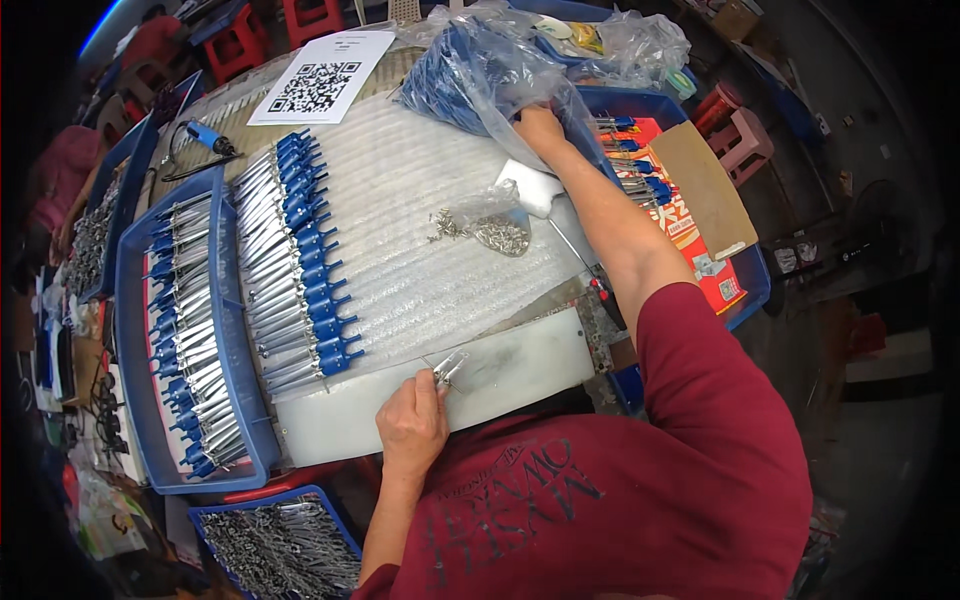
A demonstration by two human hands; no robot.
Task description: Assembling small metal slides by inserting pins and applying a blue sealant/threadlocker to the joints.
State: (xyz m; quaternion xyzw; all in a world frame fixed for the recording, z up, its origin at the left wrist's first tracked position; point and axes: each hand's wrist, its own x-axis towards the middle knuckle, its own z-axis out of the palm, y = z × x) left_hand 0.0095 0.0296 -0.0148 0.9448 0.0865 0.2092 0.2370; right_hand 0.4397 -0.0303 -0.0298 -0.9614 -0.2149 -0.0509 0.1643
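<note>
We see a worker at a bench: the left hand (412, 425) pinches a small metal piece (450, 368) at the edge of a white board (520, 365), while the right hand (538, 125) reaches well away into a clear plastic bag of blue parts (470, 70); whether its fingers are closed there we cannot tell. Between them lie a heap of small screws (495, 232) and a row of blue-handled metal tools (295, 265).

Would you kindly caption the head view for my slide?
Left hand pinches a small metal part; right hand reaches into a plastic bag of blue pieces.
</note>
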